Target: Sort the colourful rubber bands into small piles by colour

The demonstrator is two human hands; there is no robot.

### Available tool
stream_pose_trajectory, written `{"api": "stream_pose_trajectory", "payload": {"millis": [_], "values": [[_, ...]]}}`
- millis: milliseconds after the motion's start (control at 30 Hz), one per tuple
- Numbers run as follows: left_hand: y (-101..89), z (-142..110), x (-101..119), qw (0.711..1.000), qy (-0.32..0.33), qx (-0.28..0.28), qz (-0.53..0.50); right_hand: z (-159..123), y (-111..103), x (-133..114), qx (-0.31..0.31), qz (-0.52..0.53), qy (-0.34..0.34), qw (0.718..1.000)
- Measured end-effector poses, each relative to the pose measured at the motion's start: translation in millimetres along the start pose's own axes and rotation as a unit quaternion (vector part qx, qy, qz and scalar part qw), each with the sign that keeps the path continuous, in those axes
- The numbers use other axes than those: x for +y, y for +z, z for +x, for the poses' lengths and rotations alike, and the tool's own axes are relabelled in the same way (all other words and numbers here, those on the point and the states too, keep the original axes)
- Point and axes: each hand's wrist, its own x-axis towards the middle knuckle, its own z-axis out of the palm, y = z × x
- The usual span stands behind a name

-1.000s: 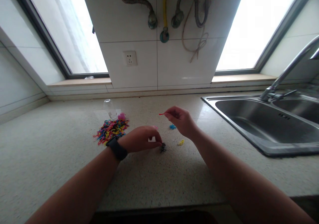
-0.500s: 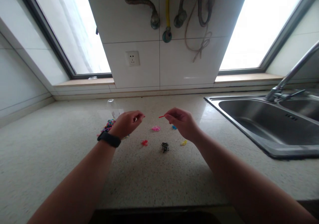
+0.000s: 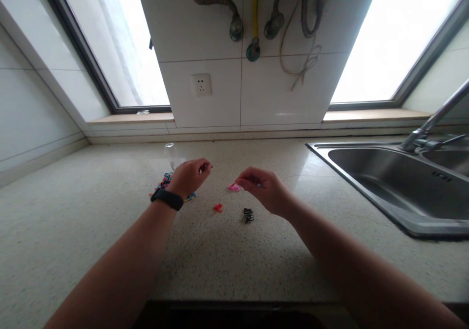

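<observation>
My right hand (image 3: 264, 188) is closed in a pinch on a thin red rubber band (image 3: 235, 183), whose end reaches over the pink rubber bands (image 3: 233, 188) on the counter. My left hand (image 3: 191, 176), with a black band at its wrist, is raised, thumb and fingers pinched together; a reddish speck shows at the tips, too small to name. Beneath it and to its left lies a mixed heap of coloured rubber bands (image 3: 164, 181), partly covered. Nearer to me are a small red pile (image 3: 218, 207) and black bands (image 3: 248, 215). A bit of blue (image 3: 259, 185) shows at my right hand.
A clear cup (image 3: 170, 154) stands behind my left hand. The speckled counter (image 3: 220, 260) runs right to a steel sink (image 3: 381, 187) with a tap (image 3: 417, 136). On the wall are a socket (image 3: 202, 84) and hoses (image 3: 256, 11).
My right hand has come down and nearer with the red rubber band, to the pink ones, and now covers the yellow ones. My left hand stays raised. The view has shifted slightly.
</observation>
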Motion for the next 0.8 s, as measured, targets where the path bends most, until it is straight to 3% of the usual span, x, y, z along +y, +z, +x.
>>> {"api": "stream_pose_trajectory", "payload": {"millis": [67, 167, 267, 600, 800], "values": [[1.9, 0, -1, 1.000, 0.000, 0.001, 0.008, -1, 4, -2, -0.054, -0.104, -0.044, 0.992], [4.5, 0, -3, 1.000, 0.003, 0.003, 0.017, -1, 10, -1, -0.141, -0.243, -0.111, 0.953], [5.9, 1, -2, 1.000, 0.006, -0.002, 0.025, 1, 18, 2, -0.194, -0.302, -0.120, 0.925], [4.5, 2, 2, 1.000, 0.015, 0.009, 0.017, 5, 34, 9, -0.217, -0.370, -0.103, 0.898], [1.8, 1, 2, 1.000, 0.007, 0.016, 0.025, 5, 32, 8, -0.203, -0.376, -0.091, 0.900]]}}
